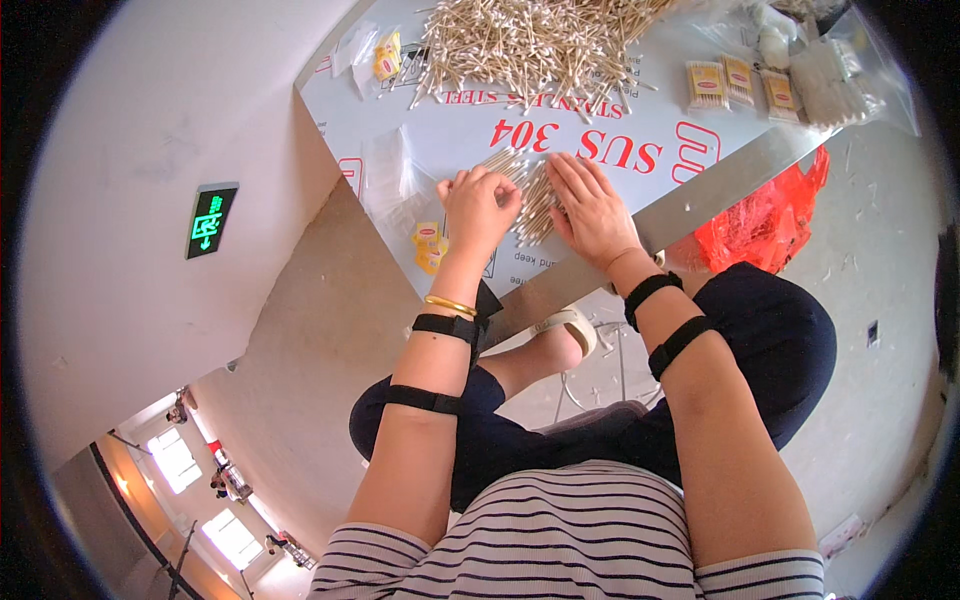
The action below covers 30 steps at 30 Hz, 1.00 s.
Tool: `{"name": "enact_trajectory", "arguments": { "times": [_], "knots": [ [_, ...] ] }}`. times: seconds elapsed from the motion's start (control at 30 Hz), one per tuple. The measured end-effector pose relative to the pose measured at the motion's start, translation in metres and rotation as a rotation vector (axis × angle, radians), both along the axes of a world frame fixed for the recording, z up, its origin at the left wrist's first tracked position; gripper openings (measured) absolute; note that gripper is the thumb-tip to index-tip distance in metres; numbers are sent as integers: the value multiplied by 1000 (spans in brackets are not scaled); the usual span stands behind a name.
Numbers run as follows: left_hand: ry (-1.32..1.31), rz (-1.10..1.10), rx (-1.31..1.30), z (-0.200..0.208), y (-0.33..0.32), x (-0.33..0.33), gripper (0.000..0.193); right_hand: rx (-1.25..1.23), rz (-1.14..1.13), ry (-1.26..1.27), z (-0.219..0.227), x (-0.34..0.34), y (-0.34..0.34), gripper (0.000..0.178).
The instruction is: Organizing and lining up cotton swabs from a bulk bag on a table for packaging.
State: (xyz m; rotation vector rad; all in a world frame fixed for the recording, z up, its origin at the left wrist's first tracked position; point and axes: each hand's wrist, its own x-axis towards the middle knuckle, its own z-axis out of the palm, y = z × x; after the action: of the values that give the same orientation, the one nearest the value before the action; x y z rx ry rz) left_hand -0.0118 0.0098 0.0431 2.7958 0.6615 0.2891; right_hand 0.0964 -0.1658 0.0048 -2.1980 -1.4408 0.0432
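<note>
Between my two hands lies a small bunch of wooden cotton swabs [537,212], roughly lined up on the table. My left hand [480,205] is at the bunch's left side with its fingers curled in and the thumb near the forefinger; whatever is in them, if anything, is hidden. On the right side of the bunch, my right hand [597,208] lies with its fingers stretched out, its inner edge against the swabs. Farther back on the table spreads a big loose heap of cotton swabs [530,45].
The metal table [440,125] has a printed film on top. Clear plastic bags [390,170] and yellow labels [428,245] lie left of my left hand. Filled swab packs [708,85] sit at the back right. A red plastic bag [765,220] hangs beyond the right edge.
</note>
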Motion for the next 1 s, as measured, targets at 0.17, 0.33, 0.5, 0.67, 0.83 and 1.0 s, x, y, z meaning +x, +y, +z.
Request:
{"name": "enact_trajectory", "arguments": {
  "times": [0.17,0.33,0.5,0.67,0.83,1.0],
  "knots": [
    [-9,3,10,1,7,-1,8,2,-1,-9,1,-1,0,62],
    [25,-30,45,3,11,-5,8,17,-1,2,2,0,0,62],
    [3,6,33,3,2,-13,16,20,2,12,1,0,0,63],
    [-93,-8,24,-7,-20,-19,20,17,5,5,2,0,0,64],
    [-123,50,-24,-12,-23,-14,22,33,11,2,-1,1,0,63],
    [-133,44,17,-12,-4,-16,19,33,15,12,3,-1,3,61]
  ]
}}
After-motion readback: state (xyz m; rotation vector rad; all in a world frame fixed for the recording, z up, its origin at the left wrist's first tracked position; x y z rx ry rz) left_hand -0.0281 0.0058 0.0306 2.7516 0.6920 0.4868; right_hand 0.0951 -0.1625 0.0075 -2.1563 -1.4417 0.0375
